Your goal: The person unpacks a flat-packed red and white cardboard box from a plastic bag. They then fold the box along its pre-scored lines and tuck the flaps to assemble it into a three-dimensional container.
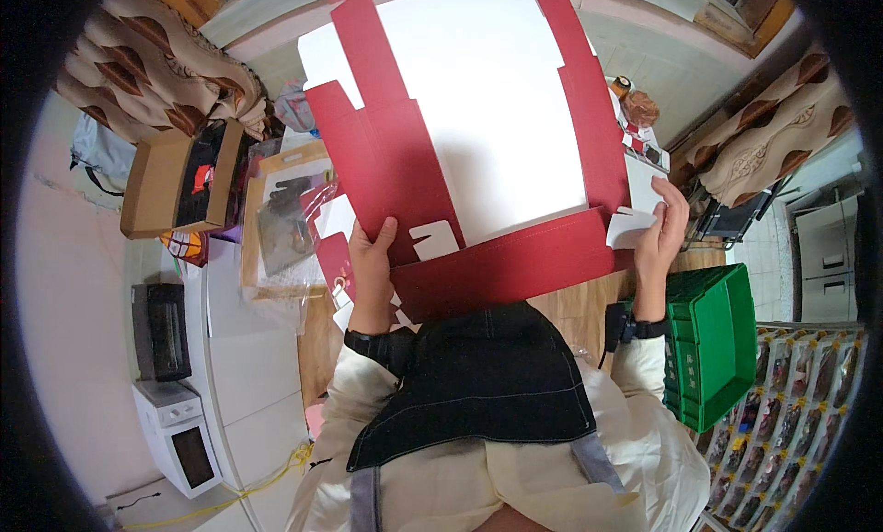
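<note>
A large red and white cardboard box blank (515, 100) is held up in front of me, partly folded. Its white inner face is toward me, and red side panels run along both sides. At the near edge a long red panel stands folded up, with slotted white tabs at its ends. My left hand (371, 256) grips the lower left part, thumb on the red face and fingers hidden behind. At the lower right corner my right hand (660, 228) curls around the white tab, its fingers bent at the edge.
An open brown carton (152, 187) stands at the left beside a wooden tray (253, 228) with plastic bags. A green crate (708, 339) is at my right, near a rack of small packets (791, 412). A white microwave (179, 435) sits lower left. Patterned curtains (156, 63) hang behind.
</note>
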Tool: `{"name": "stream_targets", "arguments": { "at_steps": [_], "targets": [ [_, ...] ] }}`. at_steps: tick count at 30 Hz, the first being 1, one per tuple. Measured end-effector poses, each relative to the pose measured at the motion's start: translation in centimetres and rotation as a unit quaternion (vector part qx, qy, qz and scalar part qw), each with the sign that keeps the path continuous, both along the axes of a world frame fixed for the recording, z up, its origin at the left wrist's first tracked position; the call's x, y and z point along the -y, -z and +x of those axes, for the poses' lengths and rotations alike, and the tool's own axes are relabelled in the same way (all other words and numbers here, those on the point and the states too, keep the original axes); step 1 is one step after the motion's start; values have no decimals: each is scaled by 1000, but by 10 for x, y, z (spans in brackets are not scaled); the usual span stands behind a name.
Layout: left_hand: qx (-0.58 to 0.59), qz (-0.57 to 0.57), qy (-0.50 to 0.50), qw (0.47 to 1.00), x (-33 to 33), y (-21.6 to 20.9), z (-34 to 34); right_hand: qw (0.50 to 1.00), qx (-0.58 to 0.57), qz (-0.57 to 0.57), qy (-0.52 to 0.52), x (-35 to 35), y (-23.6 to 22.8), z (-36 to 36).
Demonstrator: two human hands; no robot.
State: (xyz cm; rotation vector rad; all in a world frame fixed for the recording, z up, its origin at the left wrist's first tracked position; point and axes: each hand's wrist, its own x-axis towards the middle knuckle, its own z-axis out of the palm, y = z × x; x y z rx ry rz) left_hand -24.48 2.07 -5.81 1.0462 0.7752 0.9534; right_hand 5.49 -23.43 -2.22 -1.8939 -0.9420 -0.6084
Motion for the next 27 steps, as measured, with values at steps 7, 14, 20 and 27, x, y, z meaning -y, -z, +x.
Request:
{"name": "stream_targets", "arguments": {
  "at_steps": [7, 14, 20, 27],
  "targets": [
    [-8, -12, -27, 1000, 13, 2, -14, 991, 87, -92, 45, 19, -32, -13],
    [20, -17, 1, 1000, 29, -7, -1, 921, 74, -289, -248, -37, -58, -82],
    [51, -46, -8, 998, 32, -15, 5, 892, 74, -336, -294, -60, -27, -87],
    [111, -40, -90, 989, 9, -1, -5, 911, 149, -252, -292, -22, -27, -81]
  ]
}}
